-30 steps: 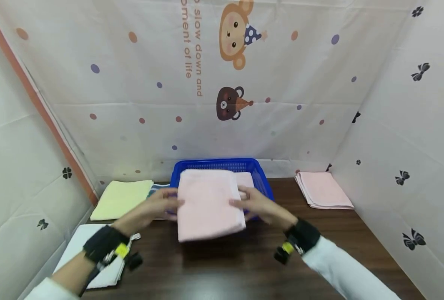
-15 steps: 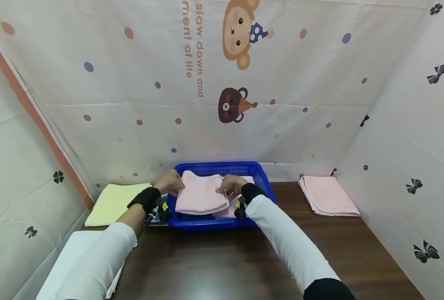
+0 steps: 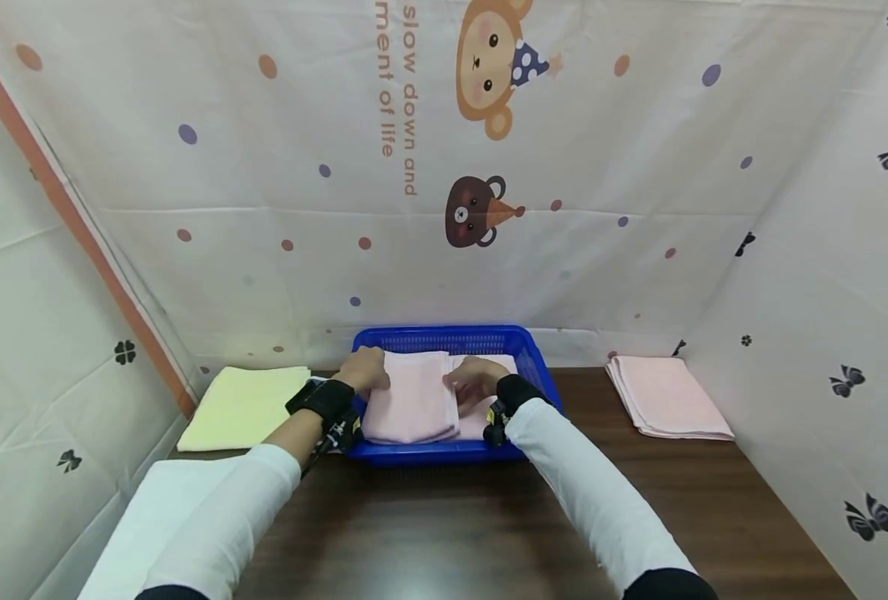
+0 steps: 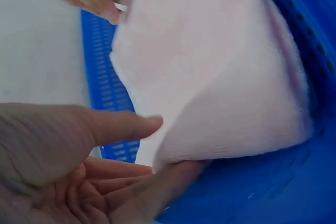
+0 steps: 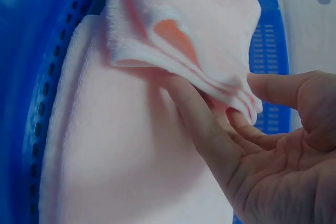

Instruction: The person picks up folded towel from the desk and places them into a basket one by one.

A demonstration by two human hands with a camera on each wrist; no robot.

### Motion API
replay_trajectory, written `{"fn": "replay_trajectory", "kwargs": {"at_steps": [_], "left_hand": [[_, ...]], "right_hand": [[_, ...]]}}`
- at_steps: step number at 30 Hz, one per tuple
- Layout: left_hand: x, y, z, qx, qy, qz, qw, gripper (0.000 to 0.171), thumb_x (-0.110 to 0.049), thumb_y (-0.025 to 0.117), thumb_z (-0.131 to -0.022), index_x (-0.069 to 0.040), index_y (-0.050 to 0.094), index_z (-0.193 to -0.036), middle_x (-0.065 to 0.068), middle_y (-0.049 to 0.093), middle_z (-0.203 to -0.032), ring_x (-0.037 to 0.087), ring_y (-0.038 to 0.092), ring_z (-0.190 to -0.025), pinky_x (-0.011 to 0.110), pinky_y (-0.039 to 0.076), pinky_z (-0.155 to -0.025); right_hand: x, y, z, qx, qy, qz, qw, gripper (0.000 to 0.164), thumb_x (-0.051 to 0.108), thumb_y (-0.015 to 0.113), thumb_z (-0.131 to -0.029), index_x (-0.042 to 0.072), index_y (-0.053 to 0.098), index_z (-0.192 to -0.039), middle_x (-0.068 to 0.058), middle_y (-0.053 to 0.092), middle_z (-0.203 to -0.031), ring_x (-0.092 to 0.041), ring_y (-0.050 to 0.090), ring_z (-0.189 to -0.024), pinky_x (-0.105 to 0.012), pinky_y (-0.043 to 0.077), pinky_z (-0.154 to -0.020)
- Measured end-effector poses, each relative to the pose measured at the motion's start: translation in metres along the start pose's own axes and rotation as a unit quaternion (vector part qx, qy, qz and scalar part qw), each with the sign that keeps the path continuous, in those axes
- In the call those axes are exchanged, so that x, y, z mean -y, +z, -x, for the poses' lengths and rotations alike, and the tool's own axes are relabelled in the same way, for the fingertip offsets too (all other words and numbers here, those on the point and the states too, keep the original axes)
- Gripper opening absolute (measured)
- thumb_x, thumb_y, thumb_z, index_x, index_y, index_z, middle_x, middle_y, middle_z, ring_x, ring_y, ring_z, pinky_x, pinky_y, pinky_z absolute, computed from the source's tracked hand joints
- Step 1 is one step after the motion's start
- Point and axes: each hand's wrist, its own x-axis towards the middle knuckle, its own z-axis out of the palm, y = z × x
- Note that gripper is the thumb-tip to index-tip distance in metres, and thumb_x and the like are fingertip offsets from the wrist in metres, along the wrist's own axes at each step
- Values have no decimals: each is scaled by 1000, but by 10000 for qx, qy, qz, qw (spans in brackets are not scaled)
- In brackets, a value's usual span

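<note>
A folded pink towel (image 3: 411, 404) lies in the left part of the blue basket (image 3: 444, 454), overlapping a second pink towel (image 5: 115, 145) at its right. My left hand (image 3: 366, 369) holds the upper towel's left side; the left wrist view has its thumb on top and fingers beneath the edge. At the opposite side, my right hand (image 3: 477, 379) pinches the layered edge, thumb above and fingers below, as the right wrist view shows. These fingers (image 5: 194, 119) also lie against the lower towel. The held edge bulges open between its layers.
On the left are a yellow folded towel (image 3: 248, 408) and, nearer, a white one (image 3: 162, 508). Another folded pink towel (image 3: 669, 396) lies at the right by the patterned side sheet (image 3: 804, 317). A patterned sheet hangs behind the basket.
Both hands have carried the pink towel forward from above the table into the basket, then lowered it beside the other pink towel. Over the last half second it has settled flatter.
</note>
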Motion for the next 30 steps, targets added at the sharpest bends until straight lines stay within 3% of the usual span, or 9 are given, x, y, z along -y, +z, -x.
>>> {"fn": "replay_trajectory", "kwargs": {"at_steps": [5,8,10,12,15,19,22,26,30], "left_hand": [[6,5,1,97,174,-592,9980,17,-2,60,-90,2,68,-104,23,71,-107,36,72,-83,45,59,-68],[10,3,4,140,184,-835,9962,14,-5,61,-90,-2,70,-101,19,73,-101,30,71,-77,44,56,-69],[14,-4,9,29,184,-717,9972,11,-6,62,-88,-1,70,-96,17,73,-96,25,69,-70,41,55,-64],[25,-10,16,-233,193,-455,9985,9,-4,61,-86,-4,65,-78,11,69,-79,19,61,-58,34,47,-53],[48,-13,29,-791,106,230,9965,24,-8,60,-89,-9,53,-67,3,55,-64,15,48,-54,27,36,-46],[78,5,47,-1512,-152,1468,9774,20,-17,59,-98,-3,58,-83,6,56,-68,16,50,-56,26,35,-48],[88,25,54,-1967,-153,1992,9599,20,-18,57,-101,1,60,-96,10,59,-73,17,51,-58,27,36,-49],[88,46,58,-2540,160,2119,9436,21,-20,57,-103,-3,62,-93,5,52,-66,15,46,-54,26,31,-50],[85,59,61,-2899,527,1952,9354,27,-21,65,-100,-6,58,-78,0,44,-61,13,42,-53,24,26,-51]], "right_hand": [[-1,-4,6,120,-140,-140,9997,30,15,53,-105,-6,55,-126,-17,64,-99,-26,69,-84,-47,59,-94],[1,-10,16,80,-294,14,9995,41,16,53,-105,-8,49,-139,-26,62,-118,-34,69,-102,-48,57,-98],[3,-19,26,-2,-497,216,9985,45,17,51,-106,-9,47,-142,-32,58,-130,-40,66,-113,-48,56,-101],[3,-34,41,-201,-779,534,9953,46,18,50,-107,-9,47,-144,-35,56,-136,-43,64,-119,-49,55,-102],[-9,-62,62,-620,-1365,851,9850,42,17,49,-107,-13,50,-137,-34,63,-125,-40,69,-105,-45,59,-93],[-54,-98,80,-1635,-2083,1503,9525,32,11,52,-105,-17,60,-117,-28,70,-96,-24,69,-75,-40,62,-71],[-100,-119,84,-2660,-2343,2400,9037,27,10,56,-100,-15,66,-103,-26,71,-86,-22,66,-66,-41,58,-66],[-159,-139,89,-3654,-1858,3364,8478,24,7,58,-92,-13,67,-101,-30,70,-93,-38,67,-78,-48,55,-70],[-203,-150,101,-3821,-930,3923,8315,33,7,58,-91,-14,62,-116,-37,65,-112,-56,62,-101,-62,54,-80]]}}
